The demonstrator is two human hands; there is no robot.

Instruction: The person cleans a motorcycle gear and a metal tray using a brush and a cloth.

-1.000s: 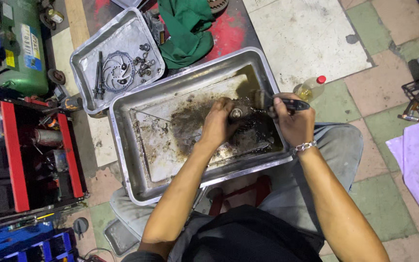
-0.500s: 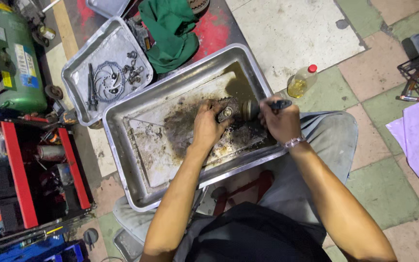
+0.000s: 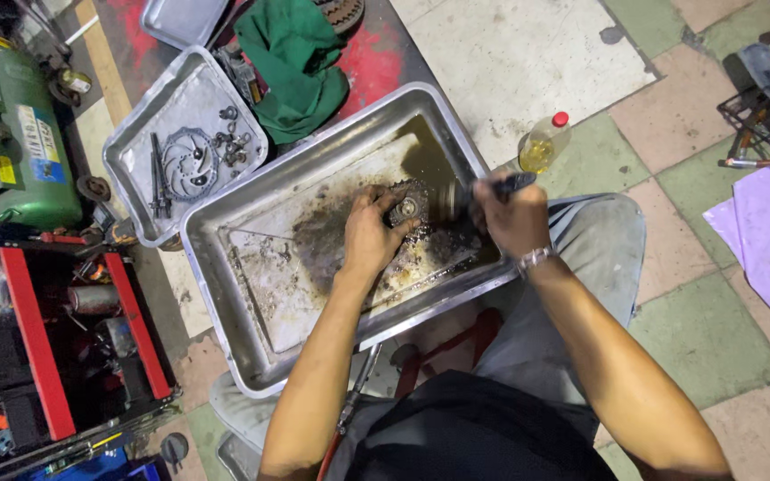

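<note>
My left hand (image 3: 369, 233) grips a dirty toothed gear cluster (image 3: 405, 207) inside a large metal tray (image 3: 251, 356) smeared with dark grease and liquid. My right hand (image 3: 511, 216) is closed around the dark handle of a brush (image 3: 483, 190), whose bristle end presses against the right side of the gear cluster. Both hands sit over the tray's right half, above a pool of brownish liquid. A metal bracelet is on my right wrist.
A smaller metal tray (image 3: 126, 134) at upper left holds a brake disc (image 3: 187, 164), rods and small parts. A green cloth (image 3: 296, 62) lies behind the large tray. A bottle of yellow liquid (image 3: 543, 142) stands right. A green compressor (image 3: 20, 134) and red tool cart (image 3: 37, 338) are left.
The view has drifted, so everything sits slightly lower left. My right hand moved the brush closer against the gear cluster, which my left hand has kept holding and turned a little.
</note>
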